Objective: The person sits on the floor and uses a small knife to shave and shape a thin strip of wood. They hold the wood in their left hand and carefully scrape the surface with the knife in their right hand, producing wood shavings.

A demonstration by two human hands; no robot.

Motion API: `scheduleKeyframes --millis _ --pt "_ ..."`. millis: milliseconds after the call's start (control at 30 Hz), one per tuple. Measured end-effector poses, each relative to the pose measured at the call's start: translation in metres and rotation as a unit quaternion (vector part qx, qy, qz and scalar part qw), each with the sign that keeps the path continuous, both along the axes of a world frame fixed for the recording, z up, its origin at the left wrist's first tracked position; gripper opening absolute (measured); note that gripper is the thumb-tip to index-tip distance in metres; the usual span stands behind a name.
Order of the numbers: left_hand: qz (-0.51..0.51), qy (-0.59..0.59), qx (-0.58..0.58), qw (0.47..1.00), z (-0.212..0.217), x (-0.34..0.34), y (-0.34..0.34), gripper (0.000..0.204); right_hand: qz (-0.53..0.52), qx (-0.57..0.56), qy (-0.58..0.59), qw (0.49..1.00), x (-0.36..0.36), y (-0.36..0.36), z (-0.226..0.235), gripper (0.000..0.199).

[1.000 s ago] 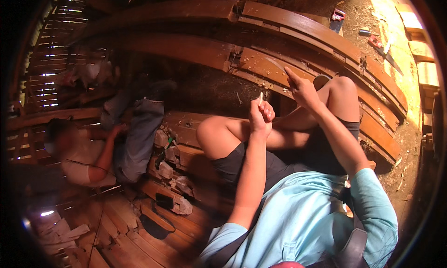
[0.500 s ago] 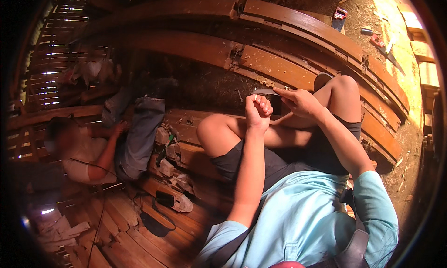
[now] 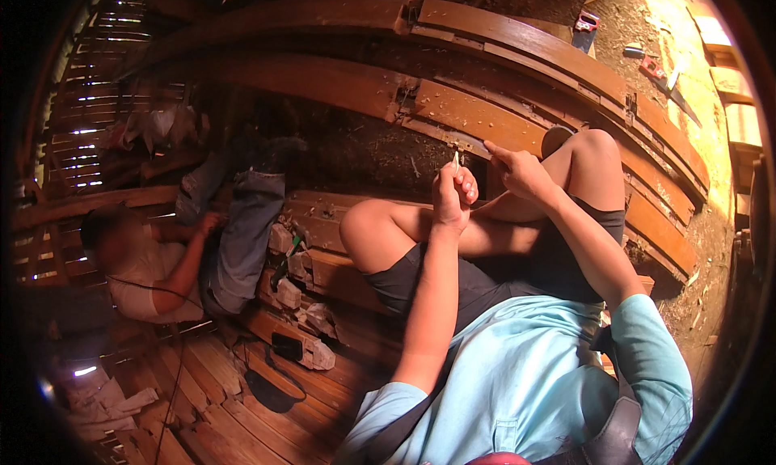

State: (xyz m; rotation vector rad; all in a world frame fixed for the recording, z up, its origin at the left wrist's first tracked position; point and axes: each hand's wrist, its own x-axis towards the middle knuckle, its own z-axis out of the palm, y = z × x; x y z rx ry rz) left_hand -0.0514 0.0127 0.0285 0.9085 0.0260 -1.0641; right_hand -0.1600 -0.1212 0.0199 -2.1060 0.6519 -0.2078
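Observation:
My left hand (image 3: 453, 196) is raised over my bent knees, fingers closed on a small pale sliver-like piece (image 3: 455, 162) that sticks up from the fist. Just to its right is my right hand (image 3: 519, 172), index finger stretched toward the piece and the other fingers curled; it holds nothing that I can see. Both hands hover in front of a long curved wooden plank (image 3: 477, 113) with pale chipped spots on its face. What the small piece is, I cannot tell.
Another person (image 3: 162, 263) in jeans lies on the slatted wooden floor at the left. Pale wood offcuts (image 3: 295, 271) are piled beside my left knee. Small tools (image 3: 586, 24) lie on the dirt ground beyond the curved planks at the upper right.
My right hand has come off the curved plank and drawn back next to my left hand. The left hand has stayed nearly in place, still gripping the small piece.

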Motion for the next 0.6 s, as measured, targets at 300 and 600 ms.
scheduleKeyframes --millis 300,600 --pt "0.098 0.068 -0.049 0.992 -0.002 0.012 0.004 0.026 0.1 -0.037 -0.049 0.993 -0.005 -0.009 0.008 0.04" --pt "0.108 0.13 -0.098 0.981 0.001 0.015 0.007 0.028 0.087 -0.053 -0.009 0.995 -0.003 -0.005 0.014 0.038"
